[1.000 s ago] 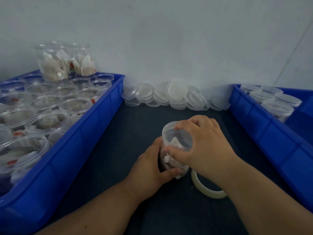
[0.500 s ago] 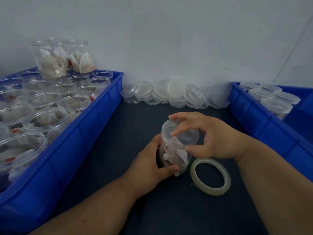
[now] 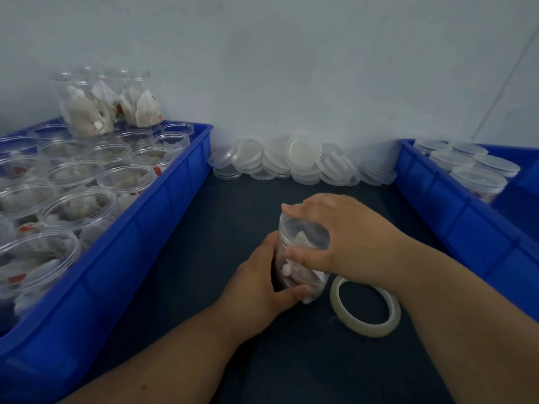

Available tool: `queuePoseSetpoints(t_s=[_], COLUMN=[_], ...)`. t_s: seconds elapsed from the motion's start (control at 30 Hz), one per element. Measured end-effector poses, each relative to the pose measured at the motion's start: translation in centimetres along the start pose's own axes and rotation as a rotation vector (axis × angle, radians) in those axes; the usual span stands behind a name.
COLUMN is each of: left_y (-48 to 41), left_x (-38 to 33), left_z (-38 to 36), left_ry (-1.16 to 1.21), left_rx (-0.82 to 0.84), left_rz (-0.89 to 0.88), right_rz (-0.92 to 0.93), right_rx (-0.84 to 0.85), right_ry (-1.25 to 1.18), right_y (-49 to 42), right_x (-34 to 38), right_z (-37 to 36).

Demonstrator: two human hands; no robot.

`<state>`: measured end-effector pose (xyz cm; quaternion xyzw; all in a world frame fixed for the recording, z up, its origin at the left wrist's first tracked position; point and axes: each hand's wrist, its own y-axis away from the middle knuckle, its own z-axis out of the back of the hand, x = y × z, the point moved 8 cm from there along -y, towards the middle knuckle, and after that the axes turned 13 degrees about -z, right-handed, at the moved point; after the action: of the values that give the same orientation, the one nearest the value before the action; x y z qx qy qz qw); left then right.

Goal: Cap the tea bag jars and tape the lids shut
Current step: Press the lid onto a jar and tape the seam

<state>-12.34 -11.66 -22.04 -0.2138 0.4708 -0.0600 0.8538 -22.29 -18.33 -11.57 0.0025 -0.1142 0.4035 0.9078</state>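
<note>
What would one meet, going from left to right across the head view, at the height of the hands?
Blue crate of open jars → left hand → tea bag jar → tape roll → blue crate of capped jars. The right hand overlaps the jar and the tape roll, so it is left out.

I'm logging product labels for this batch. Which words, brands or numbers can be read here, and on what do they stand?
No text can be read.
The red tea-bag tags in the left blue bin: too blurred to tell whether they bear print.
The jar, lid, tape roll and right blue bin: no print visible.
</note>
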Motion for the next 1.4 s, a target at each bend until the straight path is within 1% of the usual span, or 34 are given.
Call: queuePoseSetpoints(t_s=[0.17,0.23,0.33,0.5,0.6,0.73,0.83,0.9,1.0,1.03,1.07,1.13,1.23,1.33,1.4], left_y=[0.0,0.0,0.0,0.0,0.1,0.0,0.0,0.0,0.0,0.0,0.1,0.1,0.1,0.1,0.1], left_x=[0.1,0.1,0.1,0.0,-0.2,-0.5,-0.7,-0.7,-0.4,-0.3,-0.2,-0.3,-0.5,-0.5,-0.4], left_z=[0.0,0.0,0.0,0.0,0.0,-0.2,-0.2,-0.1,0.0,0.0,0.0,-0.1,0.0,0.0,-0.1], left_ry=[-0.009,-0.009,-0.009,-0.022,-0.020,-0.007,-0.021,-0.031,-0.041,-0.042,-0.045,-0.051,-0.058,-0.059,-0.054], left_rx=[0.007,0.009,0.013,0.017,0.013,0.042,0.043,0.037,0.032,0.031,0.028,0.018,-0.009,-0.018,-0.006], left_rz=[0.008,0.006,0.004,0.001,-0.002,-0.028,-0.043,-0.043,-0.018,-0.011,-0.008,-0.012,-0.031,-0.039,-0.034], right_rz=[0.044,0.047,0.057,0.062,0.011,-0.106,-0.147,-0.134,-0.087,-0.078,-0.081,-0.114,-0.226,-0.305,-0.302], right_rx=[0.035,0.015,-0.013,-0.001,0.006,-0.019,-0.047,-0.010,0.134,0.148,0.133,0.044,-0.086,-0.138,-0.157], right_ry=[-0.138,-0.170,-0.188,-0.187,-0.143,0.007,-0.029,-0.112,-0.263,-0.293,-0.315,-0.338,-0.351,-0.311,-0.271], right_y=[0.0,0.1,0.4,0.6,0.8,1.3,1.5,1.4,1.3,1.3,1.3,1.3,1.3,1.5,1.8], right_x=[-0.3,-0.4,-0.5,-0.3,-0.1,0.2,0.5,0.3,-0.4,-0.8,-1.0,-1.2,-1.4,-0.8,-0.2], right_z=[-0.6,-0.6,-1.0,-1.0,-1.2,-1.9,-1.9,-1.8,-1.3,-1.0,-0.6,0.0,-0.2,-1.1,-1.4])
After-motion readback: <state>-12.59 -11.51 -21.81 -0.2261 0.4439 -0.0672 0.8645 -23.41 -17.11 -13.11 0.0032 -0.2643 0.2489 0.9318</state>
